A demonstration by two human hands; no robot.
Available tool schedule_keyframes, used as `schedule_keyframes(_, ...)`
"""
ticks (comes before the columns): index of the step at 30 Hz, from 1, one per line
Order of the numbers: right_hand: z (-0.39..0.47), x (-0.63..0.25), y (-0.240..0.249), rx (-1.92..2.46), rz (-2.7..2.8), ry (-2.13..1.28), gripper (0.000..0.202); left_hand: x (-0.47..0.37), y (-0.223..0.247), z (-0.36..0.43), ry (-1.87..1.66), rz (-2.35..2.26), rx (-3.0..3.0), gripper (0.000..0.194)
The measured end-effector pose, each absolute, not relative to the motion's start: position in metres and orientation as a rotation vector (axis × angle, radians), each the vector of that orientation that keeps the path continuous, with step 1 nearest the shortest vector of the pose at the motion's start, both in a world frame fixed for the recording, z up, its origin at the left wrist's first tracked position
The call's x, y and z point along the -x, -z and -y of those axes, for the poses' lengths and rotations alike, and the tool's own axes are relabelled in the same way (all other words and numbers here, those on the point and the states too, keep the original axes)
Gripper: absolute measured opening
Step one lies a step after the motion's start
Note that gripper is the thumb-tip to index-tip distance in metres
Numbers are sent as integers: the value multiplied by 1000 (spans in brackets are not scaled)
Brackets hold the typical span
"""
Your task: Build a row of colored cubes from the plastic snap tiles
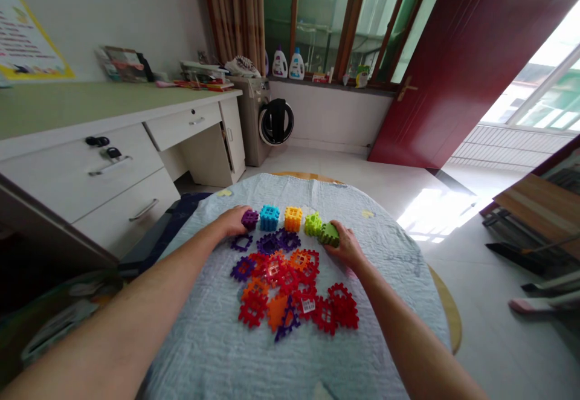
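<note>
A row of block cubes stands across the cloth-covered table. At its left end my left hand (234,220) is closed on a purple cube (250,219). Beside that come a blue cube (269,218), a yellow cube (293,219) and a lime green piece (312,224). My right hand (343,242) grips a darker green cube (329,234) at the right end, next to the lime piece. Nearer to me lie purple flat pieces (269,243) and a spread of red flat pieces (325,315) mixed with orange ones (277,312).
The round table wears a light blue cloth (348,358). Behind it are a white desk (122,170) with drawers at left, a washing machine (254,119) with its door ajar, and a red door (430,55) at right.
</note>
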State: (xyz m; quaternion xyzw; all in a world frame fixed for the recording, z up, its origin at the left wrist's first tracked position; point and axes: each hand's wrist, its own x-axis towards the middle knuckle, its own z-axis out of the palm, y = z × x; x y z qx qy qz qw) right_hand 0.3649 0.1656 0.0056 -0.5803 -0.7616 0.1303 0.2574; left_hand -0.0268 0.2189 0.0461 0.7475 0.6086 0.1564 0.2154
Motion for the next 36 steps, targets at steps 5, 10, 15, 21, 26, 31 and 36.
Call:
schedule_keyframes(5,-149,-367,-7,1547,1997,-417,66,26,-42,-194,-363,-1821,-2095,52)
schedule_keyframes(10,-115,-368,-22,1456,1767,-703,68,24,-61,-148,-531,-1789,-2146,55)
schedule_keyframes(15,-84,-341,-60,1408,1840,-872,63,-23,-90,-96,-588,-1491,-2163,61)
schedule_keyframes(21,-68,-309,-87,1291,1907,-988,44,-69,-99,-78,-723,-1373,-2102,52)
schedule_keyframes(26,-60,-311,-80,1175,1904,-1056,56,-58,-84,-81,-836,-1296,-1970,38)
schedule_keyframes(31,-92,-321,-68,1111,1834,-1103,66,-40,-68,-92,-690,-1352,-1966,74)
schedule_keyframes(36,-163,-318,-47,1447,1786,-697,75,-31,-72,-139,-794,-1558,-2207,93)
